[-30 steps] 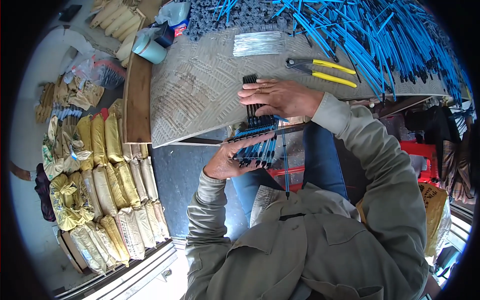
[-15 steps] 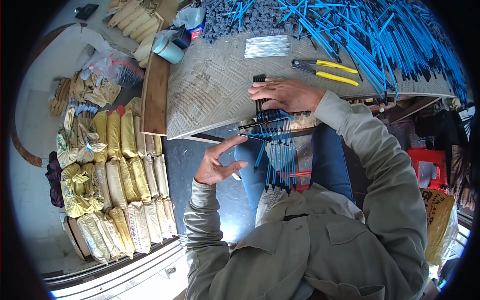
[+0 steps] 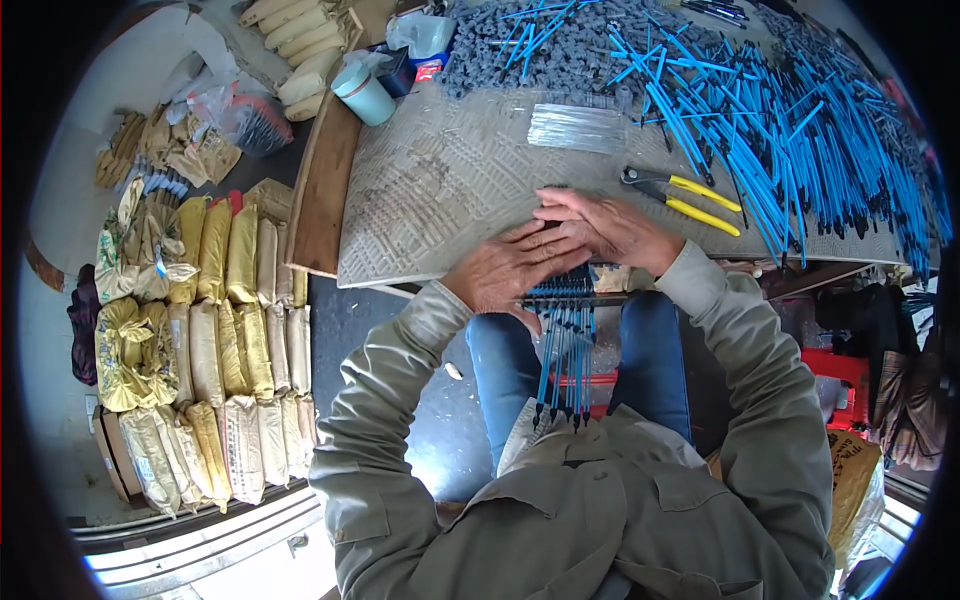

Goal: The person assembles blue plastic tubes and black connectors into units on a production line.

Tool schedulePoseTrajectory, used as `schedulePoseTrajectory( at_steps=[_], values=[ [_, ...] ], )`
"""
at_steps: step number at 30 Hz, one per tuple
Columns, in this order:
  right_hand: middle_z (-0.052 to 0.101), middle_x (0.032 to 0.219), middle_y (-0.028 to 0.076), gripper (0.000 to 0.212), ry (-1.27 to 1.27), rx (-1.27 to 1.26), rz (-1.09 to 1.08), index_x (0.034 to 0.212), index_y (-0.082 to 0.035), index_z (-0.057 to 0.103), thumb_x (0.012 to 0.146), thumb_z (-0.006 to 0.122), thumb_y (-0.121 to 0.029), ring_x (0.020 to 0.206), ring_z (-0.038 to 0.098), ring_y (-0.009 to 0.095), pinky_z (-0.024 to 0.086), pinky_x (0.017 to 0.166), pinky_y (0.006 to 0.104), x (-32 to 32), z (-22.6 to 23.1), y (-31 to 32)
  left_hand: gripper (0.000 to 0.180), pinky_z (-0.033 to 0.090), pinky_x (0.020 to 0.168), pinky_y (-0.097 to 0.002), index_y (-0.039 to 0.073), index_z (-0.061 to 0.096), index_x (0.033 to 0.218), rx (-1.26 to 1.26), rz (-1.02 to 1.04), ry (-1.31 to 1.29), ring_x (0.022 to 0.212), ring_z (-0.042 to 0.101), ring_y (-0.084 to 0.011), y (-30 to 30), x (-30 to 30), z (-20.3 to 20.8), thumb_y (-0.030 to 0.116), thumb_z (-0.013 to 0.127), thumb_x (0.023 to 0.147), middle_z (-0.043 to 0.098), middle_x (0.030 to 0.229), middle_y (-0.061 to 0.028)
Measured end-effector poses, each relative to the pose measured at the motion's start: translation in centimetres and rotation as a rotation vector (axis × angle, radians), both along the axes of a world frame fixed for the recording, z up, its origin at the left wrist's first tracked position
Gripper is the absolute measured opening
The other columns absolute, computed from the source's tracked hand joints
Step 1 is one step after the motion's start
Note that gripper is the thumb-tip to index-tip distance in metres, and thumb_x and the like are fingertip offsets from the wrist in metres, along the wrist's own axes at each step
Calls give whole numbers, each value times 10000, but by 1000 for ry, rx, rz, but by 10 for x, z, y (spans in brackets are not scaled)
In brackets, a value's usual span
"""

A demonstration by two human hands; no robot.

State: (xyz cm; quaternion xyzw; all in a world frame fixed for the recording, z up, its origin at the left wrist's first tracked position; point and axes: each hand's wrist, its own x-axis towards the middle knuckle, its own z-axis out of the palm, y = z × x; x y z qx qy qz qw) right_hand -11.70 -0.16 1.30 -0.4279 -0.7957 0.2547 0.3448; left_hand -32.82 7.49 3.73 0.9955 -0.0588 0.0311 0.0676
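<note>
A row of thin blue rods with black ends (image 3: pixel 568 350) hangs from the table's front edge down toward my lap, its top part hidden under my hands. My left hand (image 3: pixel 518 268) lies across the left side of the row, fingers extended toward the right hand and thumb bent down beside the rods. From the other side, my right hand (image 3: pixel 618 230) covers the top of the row, and the fingers of both hands meet there. Both hands grip the rods between them. Yellow-handled pliers (image 3: pixel 705 205) lie on the table beyond my right hand.
On the patterned table (image 3: pixel 420 190) lie a stack of thin silvery strips (image 3: pixel 577 127), a heap of grey pieces (image 3: pixel 540 50) and a large pile of blue rods (image 3: pixel 770 130). A light-blue cup (image 3: pixel 364 95) stands by the wooden board (image 3: pixel 326 190). Packed bags (image 3: pixel 205 340) fill the left floor.
My left hand has moved up and right, from beside the rods onto them, meeting my right hand. The row's black upper ends are now covered. The view has shifted slightly.
</note>
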Motion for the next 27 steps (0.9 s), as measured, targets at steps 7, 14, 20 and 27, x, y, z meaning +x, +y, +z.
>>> schedulePoseTrajectory(
  at_steps=[7, 14, 20, 27],
  values=[
    [603, 1097, 122, 292, 259, -182, -30, 1165, -52, 525, 907, 498, -187, 990, 608, 191, 461, 800, 287, 28, 29, 50, 572, 196, 1107, -364, 76, 290, 1380, 51, 39, -9, 1332, 272, -192, -5, 7, -13, 154, 380, 821, 275, 1446, -68],
    [622, 823, 91, 105, -754, 66, -477, 799, -90, 628, 784, 569, -176, 769, 614, 276, 467, 641, 380, 56, 39, 110, 602, 224, 1098, -365, 59, 301, 1373, 6, 56, -70, 1326, 286, -214, -3, 7, -15, 116, 431, 788, 283, 1441, -84],
    [618, 799, 137, 149, -616, 82, -512, 791, -91, 613, 771, 493, -176, 738, 603, 359, 479, 645, 461, 68, 33, 114, 635, 226, 1097, -371, 50, 300, 1372, -56, 45, -88, 1325, 288, -232, 0, 7, -20, 99, 460, 760, 286, 1439, -95],
    [567, 783, 71, 60, -327, 301, -456, 857, -106, 583, 827, 539, -134, 696, 580, 313, 436, 552, 389, 26, 55, 36, 1162, 154, 1121, -371, 52, 202, 1400, 18, 62, 2, 1360, 188, -229, -1, 5, -19, 364, 785, 445, 201, 1468, -84]
  ],
)
